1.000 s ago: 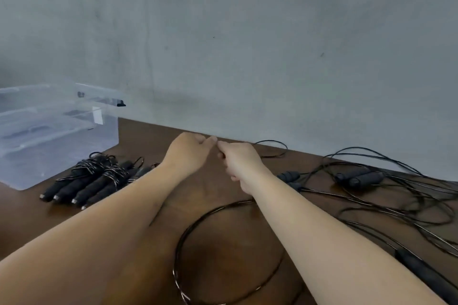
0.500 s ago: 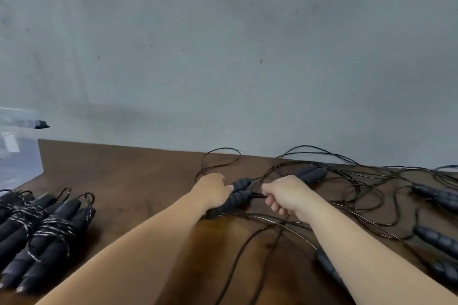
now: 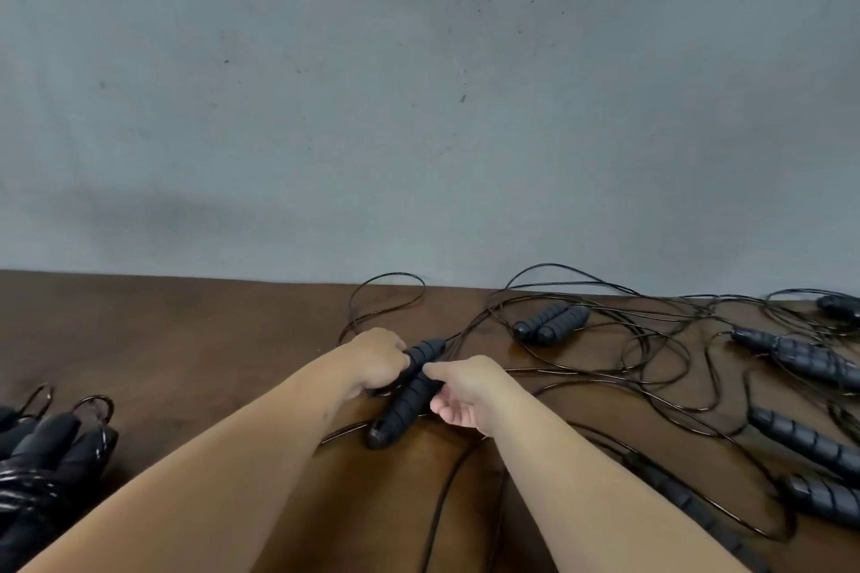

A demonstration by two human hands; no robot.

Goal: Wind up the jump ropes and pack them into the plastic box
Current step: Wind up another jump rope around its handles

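At the far left lie wound ropes (image 3: 42, 465), well apart from the fingers. The left hand (image 3: 378, 362) curls its fingers round the upper of two handles (image 3: 406, 391), which lie side by side on the table (image 3: 186, 340). The right hand (image 3: 465, 393) pinches the lower handle between thumb and curled fingers (palm half turned up). Right of those fingers, loose cords (image 3: 628, 340) tangle around more handles (image 3: 551, 322). The box is out of view.
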